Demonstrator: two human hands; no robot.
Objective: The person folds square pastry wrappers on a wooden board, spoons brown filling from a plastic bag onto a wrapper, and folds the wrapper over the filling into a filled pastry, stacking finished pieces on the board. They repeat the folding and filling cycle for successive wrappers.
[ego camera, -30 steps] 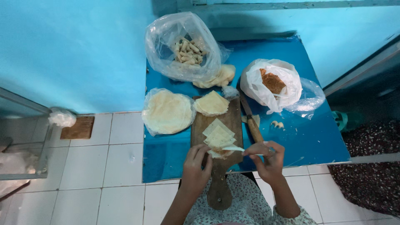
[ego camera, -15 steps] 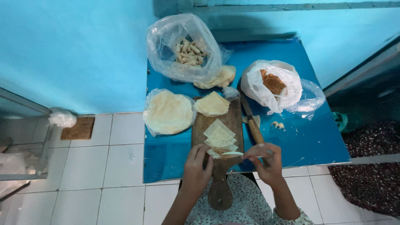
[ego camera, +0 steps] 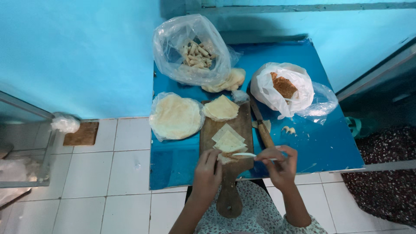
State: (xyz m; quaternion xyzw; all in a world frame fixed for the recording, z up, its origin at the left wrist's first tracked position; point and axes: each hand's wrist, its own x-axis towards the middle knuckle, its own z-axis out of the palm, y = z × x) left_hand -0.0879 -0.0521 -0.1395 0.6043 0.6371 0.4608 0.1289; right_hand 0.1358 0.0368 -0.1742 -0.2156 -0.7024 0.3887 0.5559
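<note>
A blue table (ego camera: 320,147) carries everything. At its far left corner sits a large clear plastic bag (ego camera: 173,47) of small pale rolls; right of it a white bag (ego camera: 268,89) holds orange-brown filling. A clear-wrapped stack of round wrappers (ego camera: 175,116) lies at the left edge, touching a wooden cutting board (ego camera: 229,173) with cut pastry squares (ego camera: 227,139) on it. A knife (ego camera: 260,123) rests beside the board.

The left hand (ego camera: 207,173) presses one wrapper piece (ego camera: 226,158) flat on the board's near end, fingers curled on it. The right hand (ego camera: 281,162) has its fingers clenched on a small white spoon (ego camera: 246,154), its tip over that piece. Best kept: a modest dab, centred, with edges clean for folding.
</note>
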